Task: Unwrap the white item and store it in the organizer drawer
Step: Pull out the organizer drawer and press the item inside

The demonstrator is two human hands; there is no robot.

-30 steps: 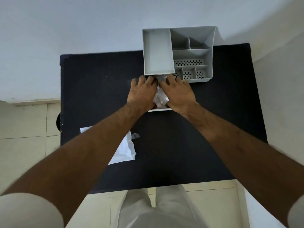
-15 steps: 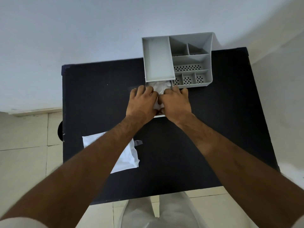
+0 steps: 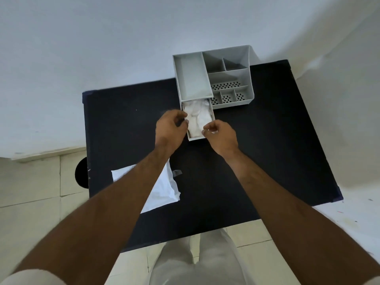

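The grey organizer [image 3: 230, 79] stands at the far edge of the black table, its drawer [image 3: 196, 138] pulled out toward me. The crumpled white item [image 3: 197, 118] lies inside the drawer. My left hand [image 3: 169, 128] hovers at the drawer's left side, fingers curled and apart, holding nothing. My right hand [image 3: 221, 133] is at the drawer's near right corner, thumb and fingertips pinched close together, nothing visibly held. Both hands are lifted off the white item.
A flat white wrapper [image 3: 162, 190] lies on the black table [image 3: 267, 151] near my left forearm, with a small grey tape piece [image 3: 177, 173] beside it. The organizer's top has several open compartments. Tiled floor and white walls surround the table.
Both hands lifted off the white item in the drawer and drew back toward me and apart. The white item now shows in the drawer.
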